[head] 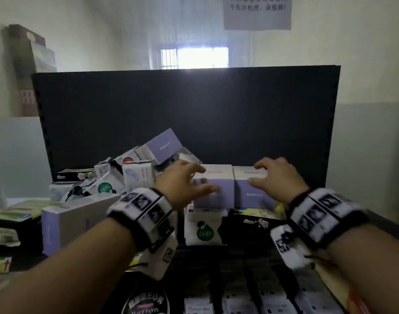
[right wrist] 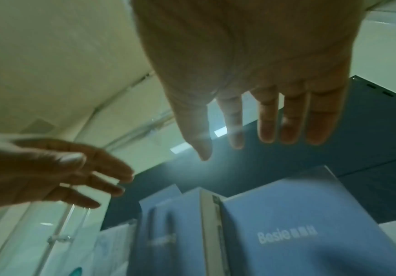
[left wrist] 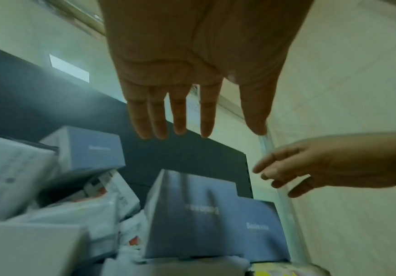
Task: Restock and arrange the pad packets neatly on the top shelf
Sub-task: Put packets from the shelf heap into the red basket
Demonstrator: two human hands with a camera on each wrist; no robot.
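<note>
The two forearms, each banded with a patterned wrist strap, are seen nearest the camera. Beyond them the left hand (head: pixel 185 182) is held spread, fingers straight, and nothing is gripped; from the wrist views it appears to hover just above the left lilac packet (head: pixel 213 189), though contact cannot be ruled out. The right hand (head: pixel 279 177) is likewise opened flat over the right lilac packet (head: pixel 254 191), with nothing held. The two packets are set touching, side by side, toward the right end of the top shelf (head: pixel 257 214), in front of the black back panel (head: pixel 194 105). Their long faces are turned to the front, and each lies directly ahead of its own hand. To the left, a loose heap of packets (head: pixel 130 173) is piled, with a tilted lilac packet (head: pixel 162 146) on top; the left hand is judged the nearer one for that heap.
</note>
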